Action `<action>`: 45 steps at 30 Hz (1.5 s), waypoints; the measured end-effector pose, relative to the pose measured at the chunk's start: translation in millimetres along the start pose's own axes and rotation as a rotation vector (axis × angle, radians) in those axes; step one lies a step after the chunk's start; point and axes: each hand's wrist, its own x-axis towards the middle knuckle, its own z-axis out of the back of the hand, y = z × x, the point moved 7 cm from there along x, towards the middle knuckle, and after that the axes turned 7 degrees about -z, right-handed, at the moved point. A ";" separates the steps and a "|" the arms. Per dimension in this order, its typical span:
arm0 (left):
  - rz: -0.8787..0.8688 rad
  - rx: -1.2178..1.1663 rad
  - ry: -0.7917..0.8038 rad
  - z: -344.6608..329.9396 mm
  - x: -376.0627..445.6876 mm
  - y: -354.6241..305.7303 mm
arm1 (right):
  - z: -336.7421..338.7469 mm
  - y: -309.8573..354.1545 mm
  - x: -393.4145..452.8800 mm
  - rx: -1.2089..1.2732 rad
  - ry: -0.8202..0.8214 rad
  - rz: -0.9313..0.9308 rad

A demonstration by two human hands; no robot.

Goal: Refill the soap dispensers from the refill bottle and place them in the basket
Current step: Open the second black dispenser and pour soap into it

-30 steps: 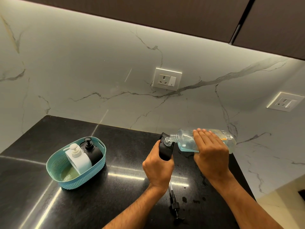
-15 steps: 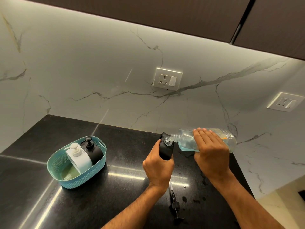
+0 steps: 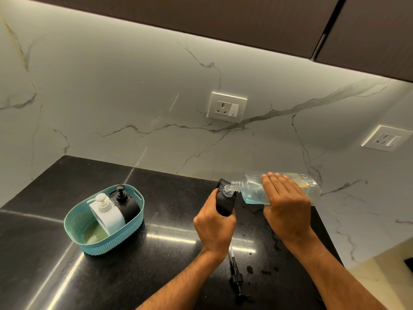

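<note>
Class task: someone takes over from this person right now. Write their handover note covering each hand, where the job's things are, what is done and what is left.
Left hand grips the black open-topped soap dispenser on the black stone counter.
Right hand holds the clear plastic refill bottle, tipped sideways, neck at the dispenser's mouth; blue liquid inside.
The black pump head lies on the counter near the forearms.
Done: a white pump dispenser and a black pump dispenser sit in the teal plastic basket.
Left: finish pouring, refit the pump, put this dispenser in the basket.

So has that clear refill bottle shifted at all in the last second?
No. The refill bottle stays tipped with its neck at the black dispenser, in the same spot below the wall socket.
</note>
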 end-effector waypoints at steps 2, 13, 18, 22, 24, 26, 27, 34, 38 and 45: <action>-0.005 -0.004 0.000 -0.8 0.0 -1.0 | 0.5 -0.3 0.0 0.000 -0.002 0.000; 0.000 0.000 0.003 -1.4 -1.0 -0.1 | -0.5 -0.3 0.0 -0.009 -0.021 0.024; 0.008 0.011 0.006 -2.1 -0.9 2.0 | -2.2 -0.9 -0.5 -0.007 -0.015 0.024; 0.013 0.011 0.013 -2.5 -1.1 2.1 | -2.9 -1.6 -0.7 -0.007 -0.008 0.025; 0.020 0.014 0.014 -2.1 -1.1 2.3 | -3.4 -2.1 -1.1 -0.012 -0.005 0.022; 0.020 0.011 0.018 -2.4 -1.1 2.3 | -4.2 -2.8 -1.7 -0.010 -0.002 0.020; 0.019 0.010 0.018 -2.7 -1.3 2.2 | -4.3 -3.0 -2.0 -0.007 -0.002 0.017; 0.029 0.011 0.023 -3.0 -3.0 4.1 | -5.8 -4.7 -5.4 0.023 0.026 -0.013; 0.032 0.004 0.020 -2.1 -3.0 2.5 | -6.6 -6.4 -7.3 0.066 0.035 -0.046; 0.024 -0.039 0.013 -0.3 -0.3 -1.9 | -15.2 -16.5 -14.2 0.196 0.083 -0.121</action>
